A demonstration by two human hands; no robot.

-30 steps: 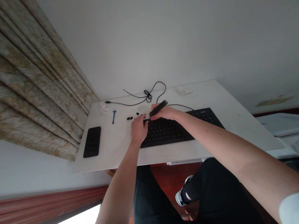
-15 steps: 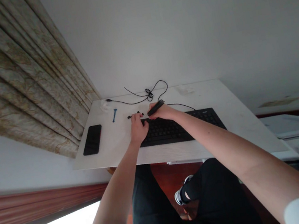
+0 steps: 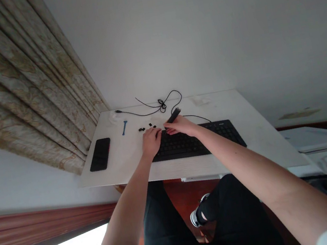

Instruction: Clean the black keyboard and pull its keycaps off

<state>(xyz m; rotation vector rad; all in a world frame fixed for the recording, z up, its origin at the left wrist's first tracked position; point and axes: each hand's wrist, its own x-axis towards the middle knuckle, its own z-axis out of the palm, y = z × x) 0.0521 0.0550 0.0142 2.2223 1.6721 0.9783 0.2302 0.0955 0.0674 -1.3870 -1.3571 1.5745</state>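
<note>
A black keyboard (image 3: 183, 148) lies on the white table. My left hand (image 3: 151, 142) is at its upper left corner, fingers bent over the back edge and thumb by the keys. Closed around a black-handled tool (image 3: 175, 115), my right hand (image 3: 181, 126) rests over the top row, close to the left fingers. The handle slants up to the right, and the working tip is hidden by the fingers. Several small black keycaps (image 3: 150, 124) lie on the table just behind my left hand.
A blue plastic tool (image 3: 124, 127) and a dark phone (image 3: 100, 154) lie to the left. The black cable (image 3: 162, 105) is bundled behind the keyboard, near the wall. The curtain (image 3: 50, 87) hangs at the table's left side.
My right hand has moved slightly right and down, bringing the tool over the keyboard with its handle steeper. My left fingers have drawn back a little, showing more of the small black keycaps.
</note>
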